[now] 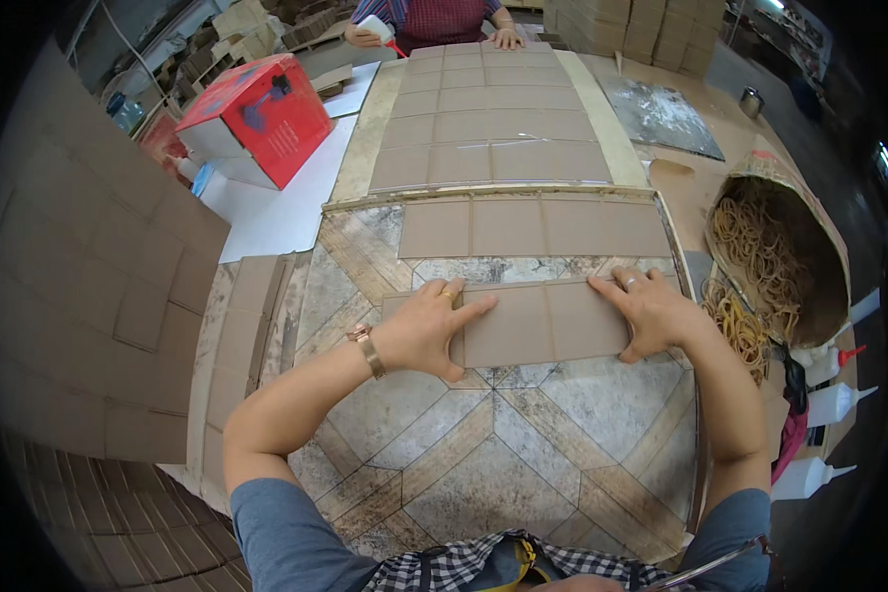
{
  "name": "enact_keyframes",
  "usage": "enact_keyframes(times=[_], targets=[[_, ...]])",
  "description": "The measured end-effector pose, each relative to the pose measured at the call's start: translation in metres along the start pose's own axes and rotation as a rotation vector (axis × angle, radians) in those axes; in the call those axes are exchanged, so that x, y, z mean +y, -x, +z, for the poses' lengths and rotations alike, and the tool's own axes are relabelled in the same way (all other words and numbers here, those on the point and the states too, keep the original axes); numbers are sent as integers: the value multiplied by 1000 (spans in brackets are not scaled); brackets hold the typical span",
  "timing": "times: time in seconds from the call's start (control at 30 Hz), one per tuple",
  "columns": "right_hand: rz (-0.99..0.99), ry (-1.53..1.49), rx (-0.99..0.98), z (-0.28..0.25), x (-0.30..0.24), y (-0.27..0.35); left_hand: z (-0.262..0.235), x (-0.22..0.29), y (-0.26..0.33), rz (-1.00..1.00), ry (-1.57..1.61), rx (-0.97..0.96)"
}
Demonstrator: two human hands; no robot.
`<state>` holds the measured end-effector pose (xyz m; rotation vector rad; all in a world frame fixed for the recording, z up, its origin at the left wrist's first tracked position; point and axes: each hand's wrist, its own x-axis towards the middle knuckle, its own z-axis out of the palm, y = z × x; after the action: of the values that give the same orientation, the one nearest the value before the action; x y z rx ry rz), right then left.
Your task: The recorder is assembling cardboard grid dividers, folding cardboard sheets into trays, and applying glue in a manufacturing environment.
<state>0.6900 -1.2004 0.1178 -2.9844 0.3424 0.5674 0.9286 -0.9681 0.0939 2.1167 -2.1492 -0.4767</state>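
Note:
A long brown cardboard strip, crossed by fold lines, lies across the patterned tabletop in front of me. My left hand is closed around its left part. Near the strip's right end my right hand grips it, with the thumb and fingertips at opposite long edges. Just beyond, a second cardboard strip lies flat against a raised ledge. Each hand covers part of the strip it holds, so its ends are partly hidden.
Farther back, creased cardboard sheets cover a board, where another person holds a white bottle. A red box stands at left. On the right are a sack of rubber bands and several white squeeze bottles. Stacked cardboard rises at far left.

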Motion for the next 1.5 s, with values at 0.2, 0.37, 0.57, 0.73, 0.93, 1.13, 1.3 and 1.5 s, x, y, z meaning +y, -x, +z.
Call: enact_keyframes(times=[0.2, 0.37, 0.57, 0.73, 0.93, 1.13, 1.3, 1.5], targets=[[30, -44, 147, -10, 34, -31, -4, -44, -40, 43, -48, 153], [96, -65, 82, -13, 43, -52, -20, -54, -57, 2, 29, 68], [77, -63, 23, -7, 10, -12, -15, -21, -21, 18, -47, 13], [36, -115, 1, -3, 1, 7, -11, -5, -6, 26, -8, -36], [31, -108, 103, 3, 36, -30, -12, -34, -35, 17, -21, 25], [76, -82, -43, -18, 2, -16, -21, -12, -23, -51, -84, -87], [14, -53, 11, 12, -13, 15, -3, -9, -2, 76, -22, -42], [33, -127, 112, -6, 26, -15, -11, -29, -33, 28, -2, 31]])
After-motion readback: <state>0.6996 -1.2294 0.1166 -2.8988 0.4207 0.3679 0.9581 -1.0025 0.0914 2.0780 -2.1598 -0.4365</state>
